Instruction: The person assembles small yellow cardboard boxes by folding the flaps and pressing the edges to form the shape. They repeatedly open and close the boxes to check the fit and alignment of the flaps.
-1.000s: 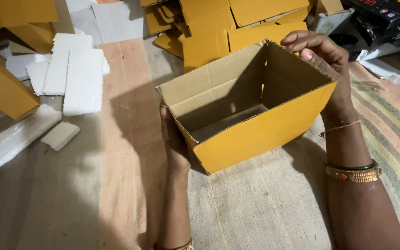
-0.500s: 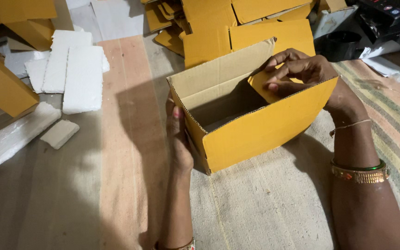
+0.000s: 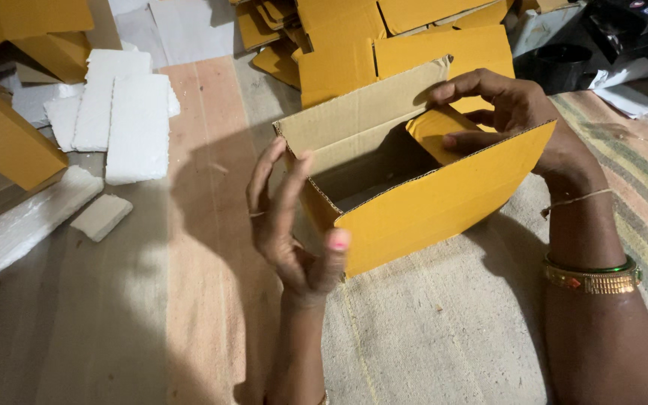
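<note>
We are midway through folding up a yellow cardboard box (image 3: 429,202), which stands open-topped on the woven mat (image 3: 429,345) in front of us. Our left hand (image 3: 294,225) is at the box's near left corner, fingers spread and upright, thumb against the yellow front wall; it steadies rather than pinches. Our right hand (image 3: 511,112) reaches over the far right end, fingers curled over the rim and pressing a small yellow end flap (image 3: 440,131) inward and down into the box.

In our judgement the step in hand is tucking this end flap, and the next move calls for the left hand to hold the corner square while the flap is pushed flat against the inside.

The box's raw corrugated edges run along the top rim. To the left the mat lies bare near us; farther off lie white foam slabs (image 3: 125,120), and beyond the box a pile of flat yellow carton blanks (image 3: 384,45) crowds the far side.
</note>
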